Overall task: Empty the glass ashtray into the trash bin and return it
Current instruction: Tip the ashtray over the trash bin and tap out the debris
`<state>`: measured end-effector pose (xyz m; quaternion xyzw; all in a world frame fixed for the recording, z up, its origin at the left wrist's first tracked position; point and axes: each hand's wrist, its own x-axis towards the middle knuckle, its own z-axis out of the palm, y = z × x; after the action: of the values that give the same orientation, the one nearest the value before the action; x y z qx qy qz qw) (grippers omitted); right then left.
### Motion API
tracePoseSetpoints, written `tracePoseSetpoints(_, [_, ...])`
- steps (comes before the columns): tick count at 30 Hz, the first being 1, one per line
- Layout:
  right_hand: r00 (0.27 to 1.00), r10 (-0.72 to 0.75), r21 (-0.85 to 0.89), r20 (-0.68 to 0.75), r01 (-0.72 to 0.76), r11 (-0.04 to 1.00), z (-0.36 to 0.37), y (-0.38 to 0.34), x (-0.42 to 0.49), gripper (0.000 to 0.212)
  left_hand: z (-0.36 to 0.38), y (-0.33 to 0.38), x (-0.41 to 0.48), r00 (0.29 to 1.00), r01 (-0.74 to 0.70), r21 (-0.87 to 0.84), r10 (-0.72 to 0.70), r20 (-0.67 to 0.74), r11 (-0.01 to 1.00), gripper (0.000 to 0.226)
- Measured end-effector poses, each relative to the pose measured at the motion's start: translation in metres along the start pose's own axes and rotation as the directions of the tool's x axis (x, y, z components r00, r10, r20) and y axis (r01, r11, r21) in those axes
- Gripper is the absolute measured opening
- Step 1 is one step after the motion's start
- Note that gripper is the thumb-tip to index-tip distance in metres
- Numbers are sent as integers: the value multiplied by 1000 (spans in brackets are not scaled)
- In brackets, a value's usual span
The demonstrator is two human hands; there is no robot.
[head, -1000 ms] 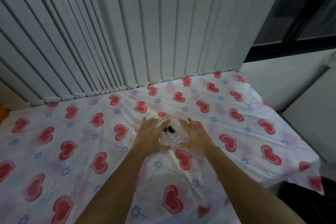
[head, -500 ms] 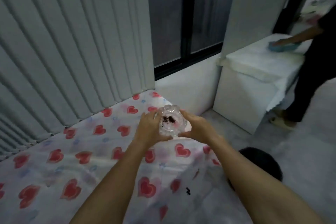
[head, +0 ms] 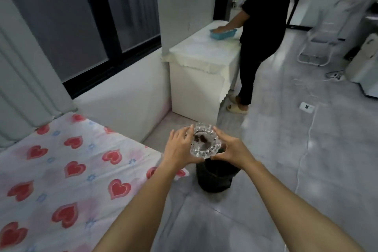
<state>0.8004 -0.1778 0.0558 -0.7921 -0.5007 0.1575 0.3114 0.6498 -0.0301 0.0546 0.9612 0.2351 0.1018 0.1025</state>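
Since half a second ago the view has swung away from the heart-print tablecloth (head: 61,170), and both hands have carried the glass ashtray (head: 205,141) off the table until it hangs above the black trash bin (head: 214,178), which sits on the floor just past the table's corner. Left hand (head: 180,147) cups the ashtray at its 9 o'clock side and right hand (head: 233,150) at its 3 o'clock side, fingers curled narrowly around the rim, probably to keep the heavy glass level so the dark ash inside does not spill early. I count 1 ashtray, 1 bin and 2 hands on it. At 1 o'clock, well apart, another person (head: 259,32) reaches into 1 blue tray (head: 223,33) on a white cabinet (head: 202,80).
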Motion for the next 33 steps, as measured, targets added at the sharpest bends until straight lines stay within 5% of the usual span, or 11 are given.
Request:
tracePoseSetpoints(4, [975, 222, 173, 20, -222, 960, 5, 45, 3, 114, 33, 13, 36, 994, -69, -13, 70, 88, 998, 116])
tracePoseSetpoints(8, [919, 380, 467, 100, -381, 798, 0, 78, 18, 108, 56, 18, 79, 979, -142, -23, 143, 144, 990, 115])
tracePoseSetpoints(13, [850, 509, 812, 140, -392, 432, 4, 110, 52, 67, 91, 13, 133, 959, -202, -53, 208, 192, 978, 113])
tracePoseSetpoints(18, [695, 687, 896, 213, -419, 146, 24, 141, 74, 27, 130, 13, 157, 933, -258, -91, 272, 235, 962, 112])
tracePoseSetpoints(24, [572, 787, 841, 233, -524, 132, 45, 178, 85, 41, 173, 18, 173, 907, -273, -135, 302, 293, 952, 109])
tracePoseSetpoints(29, [545, 793, 911, 272, -412, -30, 71, 222, 90, 38, 229, 16, 190, 870, -232, -137, 269, 414, 963, 107])
tracePoseSetpoints(33, [517, 823, 936, 235, -347, -49, 104, 273, 98, 31, 296, -4, 193, 872, -76, -99, 114, 476, 992, 101])
